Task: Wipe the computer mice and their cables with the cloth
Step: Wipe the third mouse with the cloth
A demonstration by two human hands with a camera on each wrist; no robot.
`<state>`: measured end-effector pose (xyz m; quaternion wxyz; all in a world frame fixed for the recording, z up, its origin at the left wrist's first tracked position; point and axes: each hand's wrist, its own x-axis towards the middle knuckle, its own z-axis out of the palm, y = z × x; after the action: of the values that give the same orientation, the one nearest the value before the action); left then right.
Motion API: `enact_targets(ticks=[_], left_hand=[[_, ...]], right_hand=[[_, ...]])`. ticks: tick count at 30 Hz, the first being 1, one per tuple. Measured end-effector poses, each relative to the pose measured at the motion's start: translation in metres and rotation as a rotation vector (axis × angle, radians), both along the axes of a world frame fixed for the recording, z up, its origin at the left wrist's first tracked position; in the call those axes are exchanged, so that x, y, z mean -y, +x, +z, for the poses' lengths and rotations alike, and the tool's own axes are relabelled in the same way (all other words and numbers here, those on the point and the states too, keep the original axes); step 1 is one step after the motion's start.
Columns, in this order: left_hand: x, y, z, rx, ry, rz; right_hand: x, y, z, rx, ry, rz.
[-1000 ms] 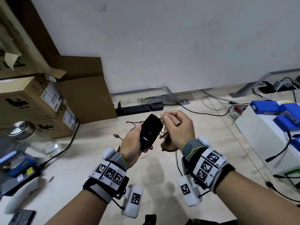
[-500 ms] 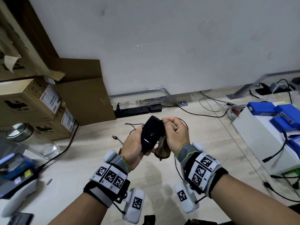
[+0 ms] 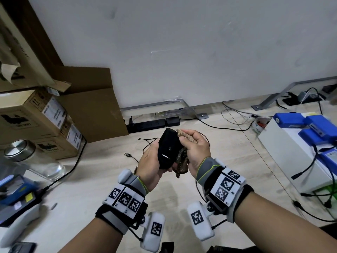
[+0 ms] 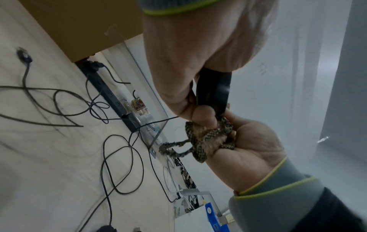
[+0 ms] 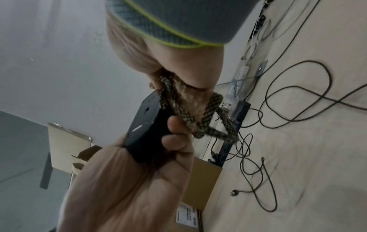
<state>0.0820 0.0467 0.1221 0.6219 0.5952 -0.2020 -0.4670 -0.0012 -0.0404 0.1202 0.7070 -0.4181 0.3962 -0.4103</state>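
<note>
A black computer mouse (image 3: pixel 167 148) is held up above the table, underside toward me, gripped in my left hand (image 3: pixel 149 161). My right hand (image 3: pixel 196 149) clutches a brown cloth (image 3: pixel 184 154) with a checkered braided edge and presses it against the mouse's right side. In the left wrist view the mouse (image 4: pixel 215 91) shows edge-on above the bunched cloth (image 4: pixel 206 138). The right wrist view shows the mouse's flat underside (image 5: pixel 146 125) with the cloth (image 5: pixel 190 109) beside it. The mouse's thin black cable (image 3: pixel 147 145) trails in loops on the table behind my hands, ending in a USB plug (image 3: pixel 127 154).
Cardboard boxes (image 3: pixel 36 121) and a glass jar (image 3: pixel 34 159) with a metal lid stand at left. A black power strip (image 3: pixel 147 124) lies along the wall. A white box (image 3: pixel 291 152) with blue packs and cables sits at right. Light wooden tabletop (image 3: pixel 91 189) lies below my hands.
My hands have drawn together: the cloth, apart from the mouse a second ago, now presses against its right side. The mouse has tilted slightly more upright.
</note>
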Motion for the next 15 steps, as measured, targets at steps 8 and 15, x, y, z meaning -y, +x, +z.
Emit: enact_targets(ticks=[8, 15], left_hand=[[-0.001, 0.009, -0.001, -0.135, 0.032, -0.106], [0.0, 0.006, -0.002, 0.066, -0.039, -0.101]], right_hand=[[-0.004, -0.005, 0.002, -0.059, -0.206, 0.036], [-0.001, -0.001, -0.003, -0.247, -0.308, -0.046]])
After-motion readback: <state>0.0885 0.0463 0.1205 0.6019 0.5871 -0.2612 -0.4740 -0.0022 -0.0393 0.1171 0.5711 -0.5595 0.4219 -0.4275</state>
